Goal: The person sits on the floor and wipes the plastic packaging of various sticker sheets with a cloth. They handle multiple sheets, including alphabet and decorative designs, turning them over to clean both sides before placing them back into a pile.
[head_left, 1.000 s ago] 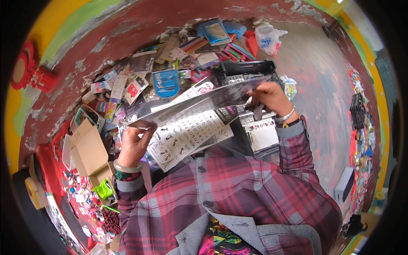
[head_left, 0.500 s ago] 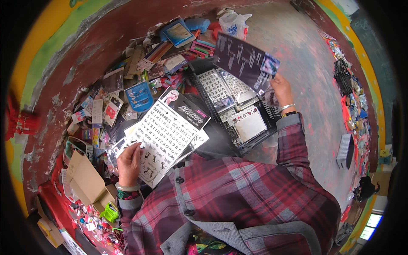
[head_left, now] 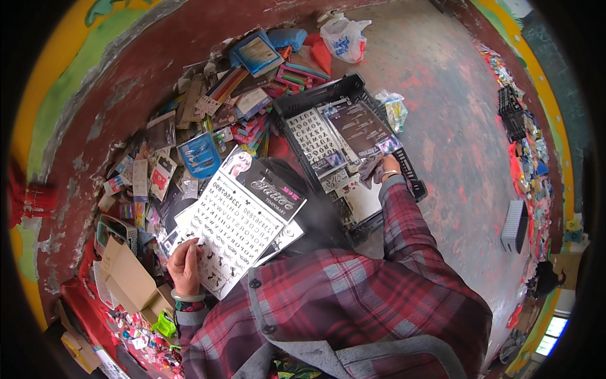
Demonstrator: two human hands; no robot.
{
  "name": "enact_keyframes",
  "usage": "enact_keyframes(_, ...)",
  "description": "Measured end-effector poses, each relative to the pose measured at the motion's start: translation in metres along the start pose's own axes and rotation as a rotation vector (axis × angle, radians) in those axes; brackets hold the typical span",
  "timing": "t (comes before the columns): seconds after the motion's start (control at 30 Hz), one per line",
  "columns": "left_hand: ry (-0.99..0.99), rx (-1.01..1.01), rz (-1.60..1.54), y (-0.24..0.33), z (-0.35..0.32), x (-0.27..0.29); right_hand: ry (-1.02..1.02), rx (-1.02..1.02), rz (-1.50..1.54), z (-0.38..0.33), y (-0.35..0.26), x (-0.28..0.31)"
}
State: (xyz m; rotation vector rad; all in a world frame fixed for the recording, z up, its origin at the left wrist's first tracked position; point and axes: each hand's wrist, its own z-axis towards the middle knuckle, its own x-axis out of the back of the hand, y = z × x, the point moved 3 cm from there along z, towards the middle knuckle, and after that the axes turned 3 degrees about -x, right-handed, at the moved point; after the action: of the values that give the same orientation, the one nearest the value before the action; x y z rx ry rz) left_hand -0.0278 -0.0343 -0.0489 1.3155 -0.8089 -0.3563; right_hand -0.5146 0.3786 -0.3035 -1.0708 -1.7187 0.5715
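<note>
On my lap lie overlapping white temporary tattoo sheets [head_left: 243,211] with black letters, figures and small animal shapes; the top one has a dark header. My left hand [head_left: 184,268] is closed in a pinch at their lower left edge. In front of me to the right, a black plastic crate [head_left: 353,82] holds more sheets of letters [head_left: 314,136]. A dark printed sheet [head_left: 360,126] lies over the crate's far right part. My right hand [head_left: 391,165] is closed at its near corner, fingertips partly hidden. Against those fingers is a crumpled grey cloth-like thing [head_left: 371,169].
To the left, a heap of packaged stationery surrounds a blue plastic tray [head_left: 201,156]. An open cardboard box [head_left: 126,271] stands nearer. Past the crate are a crumpled clear packet [head_left: 394,110] and a white plastic bag [head_left: 344,39]. More goods line the right wall, with a grey basket [head_left: 514,226].
My right hand has lowered the dark sheet from above the crate into it. My left hand and the tattoo sheets have shifted slightly toward me and left.
</note>
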Motion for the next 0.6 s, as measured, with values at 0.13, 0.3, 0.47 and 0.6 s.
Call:
enact_keyframes(0.13, 0.025, 0.076, -0.104, -0.008, -0.001, 0.004, -0.03, -0.098, 0.158, 0.012, 0.0, -0.028)
enact_keyframes(0.3, 0.072, 0.12, -0.087, 0.002, -0.001, 0.001, -0.03, 0.034, -0.42, 0.05, -0.002, -0.058)
enact_keyframes(0.47, 0.062, 0.153, -0.124, -0.006, 0.015, -0.01, 0.036, 0.251, -0.947, 0.143, 0.049, -0.066)
enact_keyframes(0.6, 0.109, 0.195, -0.074, 0.003, 0.004, -0.005, -0.077, 0.221, -1.082, 0.107, 0.009, -0.091)
